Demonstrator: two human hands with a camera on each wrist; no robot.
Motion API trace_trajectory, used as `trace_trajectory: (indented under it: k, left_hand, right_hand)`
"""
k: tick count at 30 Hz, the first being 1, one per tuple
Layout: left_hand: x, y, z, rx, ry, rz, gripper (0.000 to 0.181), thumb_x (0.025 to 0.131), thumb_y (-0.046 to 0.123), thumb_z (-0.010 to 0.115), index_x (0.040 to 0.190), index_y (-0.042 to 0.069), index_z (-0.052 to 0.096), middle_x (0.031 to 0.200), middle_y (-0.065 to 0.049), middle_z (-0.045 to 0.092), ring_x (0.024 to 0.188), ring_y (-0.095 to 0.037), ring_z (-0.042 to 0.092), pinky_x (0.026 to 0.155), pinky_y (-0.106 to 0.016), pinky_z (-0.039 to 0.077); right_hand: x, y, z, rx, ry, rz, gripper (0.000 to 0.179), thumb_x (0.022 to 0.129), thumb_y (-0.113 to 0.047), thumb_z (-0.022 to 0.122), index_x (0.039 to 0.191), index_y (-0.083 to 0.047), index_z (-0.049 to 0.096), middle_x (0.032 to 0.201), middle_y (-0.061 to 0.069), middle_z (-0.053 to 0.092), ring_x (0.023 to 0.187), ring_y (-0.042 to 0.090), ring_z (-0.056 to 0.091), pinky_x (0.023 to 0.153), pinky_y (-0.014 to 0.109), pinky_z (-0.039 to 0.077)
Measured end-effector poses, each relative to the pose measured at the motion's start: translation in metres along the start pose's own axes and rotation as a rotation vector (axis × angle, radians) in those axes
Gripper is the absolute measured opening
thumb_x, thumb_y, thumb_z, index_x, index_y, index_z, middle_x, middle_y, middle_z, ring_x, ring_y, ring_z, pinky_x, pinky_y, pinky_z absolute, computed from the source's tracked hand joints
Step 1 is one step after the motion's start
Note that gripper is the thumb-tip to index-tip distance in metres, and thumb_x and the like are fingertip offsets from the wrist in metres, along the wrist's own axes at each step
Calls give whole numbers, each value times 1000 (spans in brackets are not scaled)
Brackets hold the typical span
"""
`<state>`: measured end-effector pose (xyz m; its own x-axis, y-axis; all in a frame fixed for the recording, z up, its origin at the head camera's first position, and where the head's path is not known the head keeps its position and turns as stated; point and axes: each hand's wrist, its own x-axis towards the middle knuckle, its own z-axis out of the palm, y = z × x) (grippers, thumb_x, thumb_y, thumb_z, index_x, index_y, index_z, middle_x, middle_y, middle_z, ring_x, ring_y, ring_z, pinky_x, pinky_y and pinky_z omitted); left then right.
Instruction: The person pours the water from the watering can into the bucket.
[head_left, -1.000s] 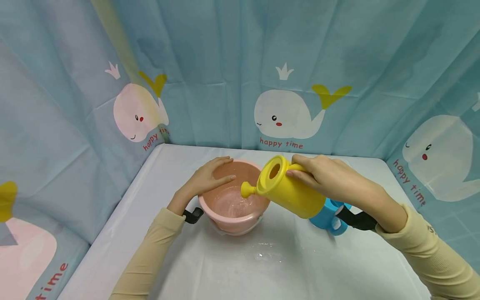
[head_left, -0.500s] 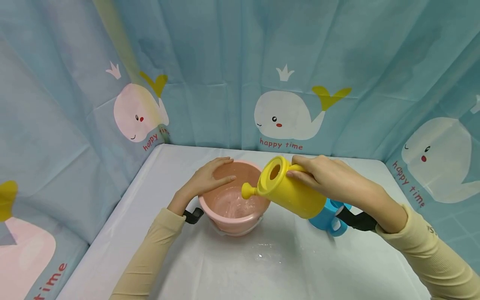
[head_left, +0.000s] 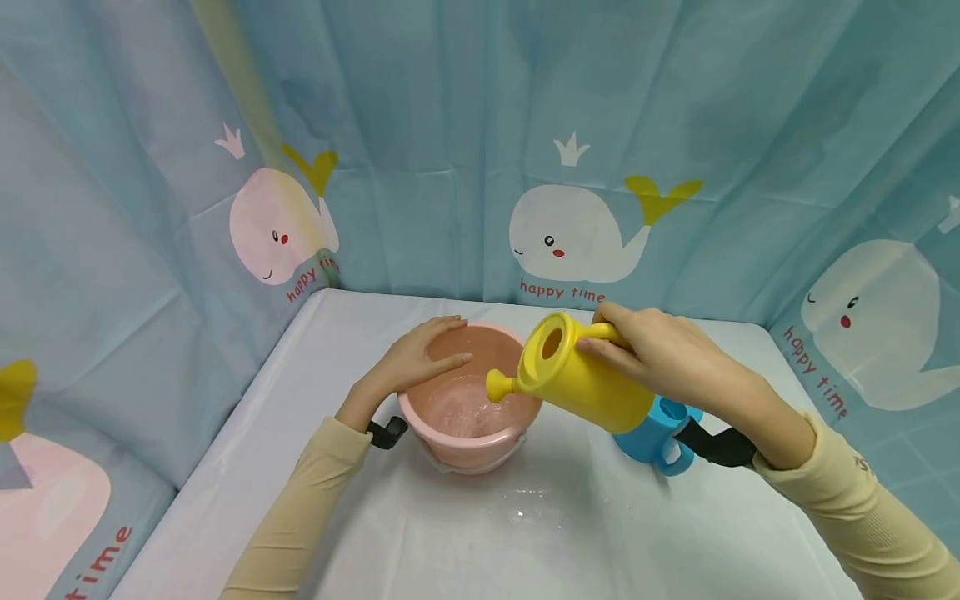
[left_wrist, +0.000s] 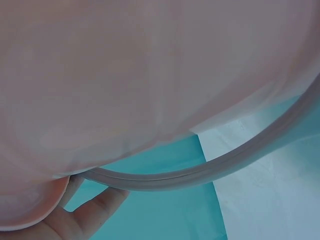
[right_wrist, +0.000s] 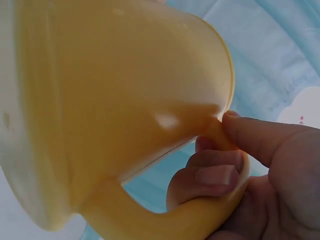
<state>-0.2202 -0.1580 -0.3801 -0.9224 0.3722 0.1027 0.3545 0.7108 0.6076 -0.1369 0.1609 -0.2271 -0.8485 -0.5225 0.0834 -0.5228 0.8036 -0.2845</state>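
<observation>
A pink bucket (head_left: 471, 454) with water (head_left: 468, 408) in it stands on the white-covered table. My left hand (head_left: 412, 354) grips its left rim, the thumb reaching over the inside. In the left wrist view the fingers (left_wrist: 102, 205) show past the bucket's wall (left_wrist: 150, 75), near its pale carrying handle (left_wrist: 200, 172). My right hand (head_left: 660, 346) holds a yellow watering can (head_left: 592, 383) by its handle (right_wrist: 165, 222). The can leans left, its spout (head_left: 498, 385) over the bucket, and the water below looks rippled. Fingers curl through the handle in the right wrist view.
A blue cup-like vessel with a handle (head_left: 647, 440) stands behind and below the watering can, partly hidden by it. Small wet spots (head_left: 528, 517) lie on the table cover (head_left: 465, 542) in front of the bucket. A whale-print curtain (head_left: 420, 233) hangs behind the table.
The watering can's base has risen slightly, and my right hand has shifted a little up and to the right with it. My left hand stays on the bucket's rim.
</observation>
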Motion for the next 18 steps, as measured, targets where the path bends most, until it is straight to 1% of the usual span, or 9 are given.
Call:
trace_trajectory:
  k: [5,9,14,18]
  left_hand:
    - [0,0,-1,3,-1,6,68,82,60,58,139,27,43,146,2,36,135,-24,32,106,-54,30]
    - [0,0,-1,1,-3,9,68,82,59,58,139,26,43,146,2,36,135,-24,32,107,-54,29]
    - [0,0,-1,2,-2,10,67,82,59,58,139,27,42,147,2,36,135,-24,32,107,-55,29]
    - [-1,0,-1,2,-2,11,67,82,59,58,139,27,42,147,2,36,136,-24,32,107,-55,29]
  right_hand:
    - [-1,3,0,67,42,-4,28,91,-43,55,97,-16,52,69,-3,52,61,12,49,53,25,45]
    - [0,5,1,82,94,-38,23,90,-37,59,99,-16,55,78,-4,57,67,11,52,58,25,49]
    - [0,7,5,76,205,-102,16,86,-31,64,94,-17,61,82,-7,61,70,9,53,62,25,51]
    - [0,7,8,60,312,-149,13,82,-27,69,92,-19,66,81,-9,63,70,7,52,60,25,50]
